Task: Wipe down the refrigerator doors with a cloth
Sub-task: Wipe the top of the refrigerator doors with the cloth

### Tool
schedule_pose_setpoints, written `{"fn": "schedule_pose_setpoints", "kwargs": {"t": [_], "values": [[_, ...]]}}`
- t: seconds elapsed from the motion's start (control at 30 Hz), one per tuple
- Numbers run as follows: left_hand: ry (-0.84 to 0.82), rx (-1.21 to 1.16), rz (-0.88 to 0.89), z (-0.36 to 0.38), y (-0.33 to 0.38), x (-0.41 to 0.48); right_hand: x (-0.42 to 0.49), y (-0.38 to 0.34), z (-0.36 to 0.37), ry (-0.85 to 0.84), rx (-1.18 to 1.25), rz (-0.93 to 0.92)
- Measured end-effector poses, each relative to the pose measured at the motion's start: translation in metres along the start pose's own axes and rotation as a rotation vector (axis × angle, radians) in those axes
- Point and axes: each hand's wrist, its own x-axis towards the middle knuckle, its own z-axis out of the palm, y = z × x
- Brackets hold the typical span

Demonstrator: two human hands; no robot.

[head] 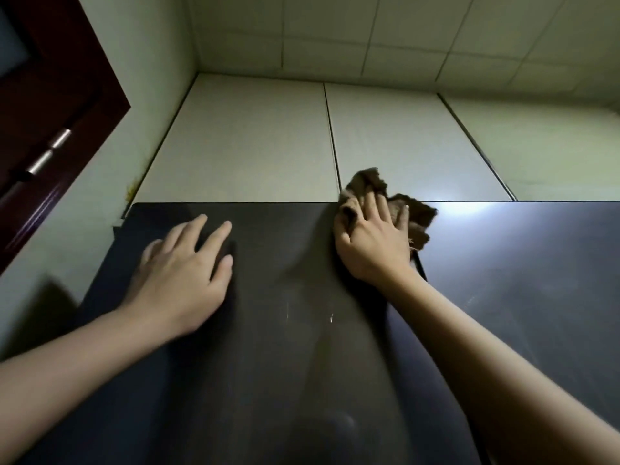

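My two forearms are reaching up from the bottom of the view, the left forearm (84,357) coming in from the side and the right forearm (503,347) stretching long and nearly straight toward the top of the fridge.

I am wiping the upper edge of the dark refrigerator doors, so I judge this to be an early step, with most of the surface below not yet covered. My right hand (372,239) is pressing the brown cloth (416,216) flat against the top of the left door (268,330), right beside the seam (421,266) where it meets the right door (520,280). The fingers are lying spread over the bunched fabric. I cannot tell whether the thumb is hooking a fold underneath. Part of the cloth is poking up past the top edge, in front of the white cabinets (251,146).

My left hand (183,263) is resting open on the left door, fingers loosely spread, bracing me and holding nothing.

Next, I judge, the cloth needs to be swept sideways or downward with steady palm pressure, with the rag kept bunched so it is not slipping out.
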Motion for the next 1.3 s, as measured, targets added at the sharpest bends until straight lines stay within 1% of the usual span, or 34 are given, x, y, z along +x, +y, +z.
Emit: {"fn": "schedule_pose_setpoints", "kwargs": {"t": [0.03, 0.07, 0.1, 0.13, 0.17, 0.2, 0.23, 0.27, 0.3, 0.33, 0.37, 0.43, 0.5, 0.53, 0.57, 0.6, 0.63, 0.7, 0.77, 0.8, 0.83, 0.87, 0.93, 0.97, 1.0, 1.03, 1.07, 1.1, 1.17, 1.23, 1.27, 1.3], "values": [[0.005, 0.005, 0.007, 0.001, -0.001, 0.002, -0.002, -0.015, 0.002, -0.019, -0.008, 0.089], [0.007, 0.014, 0.016, 0.001, -0.001, 0.004, -0.005, -0.032, 0.003, -0.014, 0.007, 0.113], [0.0, 0.024, 0.027, 0.002, -0.002, 0.006, -0.008, -0.053, 0.006, -0.009, 0.024, 0.054], [-0.009, 0.032, 0.037, 0.002, -0.003, 0.007, -0.012, -0.072, 0.011, -0.014, 0.027, -0.087], [-0.018, 0.039, 0.044, 0.002, -0.003, 0.007, -0.018, -0.088, 0.013, -0.049, 0.028, -0.266], [-0.023, 0.043, 0.047, 0.002, -0.004, 0.007, -0.021, -0.096, 0.013, -0.102, 0.035, -0.432], [-0.03, 0.048, 0.05, 0.002, -0.004, 0.006, -0.019, -0.093, 0.011, -0.138, 0.051, -0.554], [-0.047, 0.052, 0.055, 0.001, -0.005, 0.004, -0.013, -0.081, 0.006, -0.154, 0.066, -0.618], [-0.062, 0.05, 0.063, 0.001, -0.007, 0.002, -0.008, -0.063, 0.002, -0.145, 0.074, -0.619], [-0.07, 0.046, 0.077, 0.0, -0.009, 0.0, -0.003, -0.044, 0.0, -0.114, 0.058, -0.577], [-0.07, 0.043, 0.097, -0.001, -0.012, -0.002, 0.0, -0.024, -0.002, -0.078, 0.019, -0.492], [-0.067, 0.057, 0.13, -0.001, -0.021, -0.003, 0.001, 0.001, -0.005, -0.056, -0.047, -0.214], [-0.065, 0.076, 0.137, -0.001, -0.029, -0.003, 0.001, -0.012, -0.002, -0.048, -0.042, 0.057], [-0.065, 0.082, 0.138, -0.001, -0.032, -0.002, 0.001, -0.028, 0.002, -0.03, -0.029, 0.129], [-0.069, 0.087, 0.137, -0.002, -0.033, -0.001, 0.0, -0.047, 0.007, -0.017, -0.013, 0.137], [-0.069, 0.082, 0.134, -0.004, -0.034, -0.001, -0.002, -0.068, 0.01, -0.016, 0.003, 0.08], [-0.067, 0.075, 0.126, -0.005, -0.036, -0.002, -0.005, -0.087, 0.015, -0.029, 0.0, -0.03], [-0.059, 0.081, 0.103, -0.009, -0.037, -0.003, -0.013, -0.106, 0.019, -0.094, -0.044, -0.334], [-0.054, 0.09, 0.063, -0.012, -0.043, -0.004, -0.01, -0.096, 0.011, -0.141, -0.045, -0.64], [-0.058, 0.089, 0.045, -0.013, -0.048, -0.005, -0.005, -0.083, 0.006, -0.135, -0.02, -0.723], [-0.059, 0.09, 0.03, -0.014, -0.053, -0.006, 0.0, -0.07, 0.003, -0.116, 0.005, -0.717], [-0.058, 0.088, 0.016, -0.015, -0.059, -0.005, 0.004, -0.057, 0.001, -0.085, 0.024, -0.62], [-0.058, 0.063, -0.034, -0.015, -0.071, -0.004, 0.009, -0.05, 0.004, -0.039, 0.021, -0.275], [-0.06, 0.034, -0.071, -0.015, -0.075, -0.002, 0.008, -0.059, 0.008, -0.023, 0.003, -0.115], [-0.055, -0.004, -0.11, -0.013, -0.079, -0.002, 0.007, -0.076, 0.015, -0.003, -0.005, -0.016], [-0.042, -0.049, -0.145, -0.012, -0.081, -0.002, 0.006, -0.098, 0.02, 0.011, 0.005, 0.011], [-0.03, -0.099, -0.175, -0.01, -0.083, -0.002, 0.002, -0.12, 0.023, 0.012, 0.023, -0.036], [-0.025, -0.155, -0.206, -0.008, -0.084, -0.002, -0.002, -0.141, 0.026, -0.001, 0.03, -0.133], [-0.022, -0.264, -0.278, -0.007, -0.085, -0.003, -0.014, -0.171, 0.032, -0.074, 0.006, -0.4], [-0.021, -0.336, -0.328, -0.009, -0.087, -0.005, -0.025, -0.179, 0.035, -0.143, -0.006, -0.663], [-0.018, -0.357, -0.329, -0.009, -0.089, -0.005, -0.023, -0.174, 0.033, -0.146, -0.021, -0.767], [-0.02, -0.372, -0.324, -0.008, -0.092, -0.006, -0.018, -0.167, 0.029, -0.13, -0.031, -0.819]]}}
